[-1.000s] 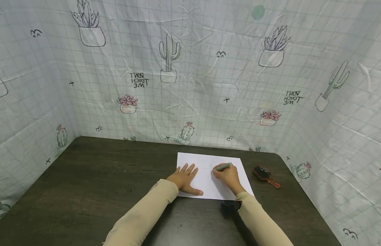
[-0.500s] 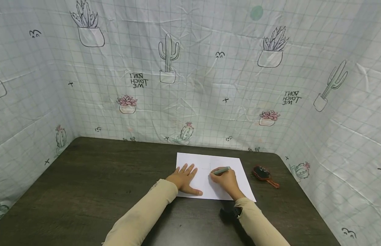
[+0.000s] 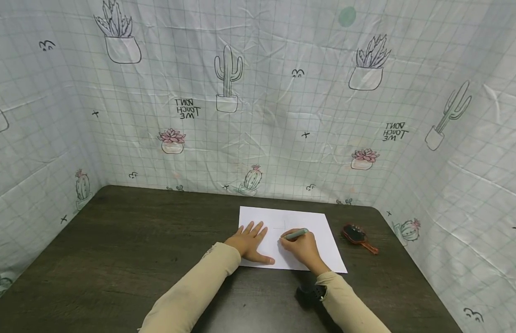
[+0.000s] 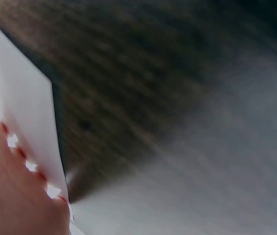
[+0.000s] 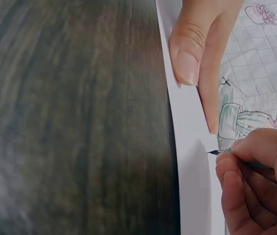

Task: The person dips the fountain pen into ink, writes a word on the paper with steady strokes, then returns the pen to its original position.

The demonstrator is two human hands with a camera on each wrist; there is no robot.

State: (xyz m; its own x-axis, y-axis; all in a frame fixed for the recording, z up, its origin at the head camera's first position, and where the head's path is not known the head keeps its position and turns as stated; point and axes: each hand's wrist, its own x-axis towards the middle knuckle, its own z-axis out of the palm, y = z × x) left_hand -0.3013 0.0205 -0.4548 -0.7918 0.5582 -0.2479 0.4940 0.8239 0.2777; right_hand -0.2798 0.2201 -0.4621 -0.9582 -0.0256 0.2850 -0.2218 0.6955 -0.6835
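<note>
A white sheet of paper point(image 3: 258, 213) lies on the dark table, with faint thin lines near its middle. My left hand point(image 3: 248, 243) rests flat on its left part, fingers spread and thumb toward the near edge. In my right hand point(image 3: 304, 247) I pinch a grey-green pen point(image 3: 297, 234), its tip down at the paper just right of the left thumb. The right wrist view shows the dark pen tip point(image 5: 214, 152) at the sheet, between thumb and curled fingers. Only part of the left hand point(image 4: 16, 186) shows in the left wrist view, at the paper's edge.
A reddish-brown oval item with a handle, like a hairbrush point(image 3: 357, 235), lies right of the paper. The dark wooden table point(image 3: 158, 222) extends widely to the left. A pale curtain point(image 3: 274, 115) printed with cacti hangs behind and at both sides.
My right hand and the pen have moved left and toward me across the paper, uncovering more of the thin lines. The left hand stays in place.
</note>
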